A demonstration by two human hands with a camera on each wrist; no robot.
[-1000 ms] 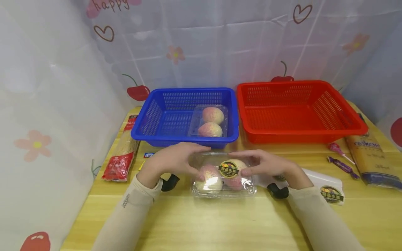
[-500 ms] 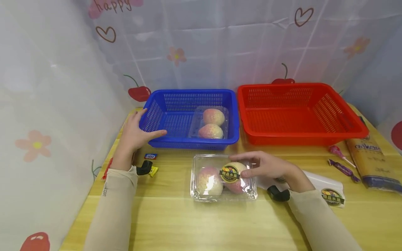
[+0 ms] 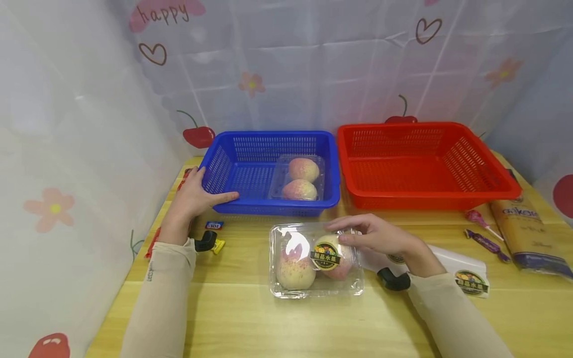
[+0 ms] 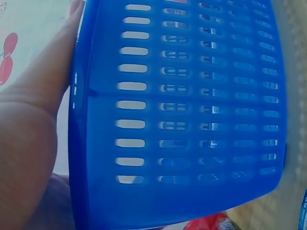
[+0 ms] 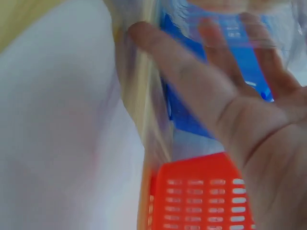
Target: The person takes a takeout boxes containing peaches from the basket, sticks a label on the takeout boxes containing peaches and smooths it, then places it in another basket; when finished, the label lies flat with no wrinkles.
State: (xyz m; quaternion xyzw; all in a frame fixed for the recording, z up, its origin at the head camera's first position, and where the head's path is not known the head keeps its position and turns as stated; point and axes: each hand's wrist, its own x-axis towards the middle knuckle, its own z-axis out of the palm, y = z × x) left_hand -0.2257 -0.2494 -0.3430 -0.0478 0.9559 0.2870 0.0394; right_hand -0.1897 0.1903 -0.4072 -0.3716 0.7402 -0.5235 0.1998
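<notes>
The left hand (image 3: 193, 198) grips the near left corner of the blue basket (image 3: 233, 191), thumb along the front wall, left of centre in the frame. The right hand (image 3: 373, 236) rests with straight fingers on the lid of the clear fruit box (image 3: 315, 261), low in the middle on the table (image 3: 286, 318). The step in hand looks like steadying the basket. Next, the right hand would need a firm hold on the box to lift it beside the other box (image 3: 299, 178) already inside. The red basket (image 3: 421, 166) sits at the right.
</notes>
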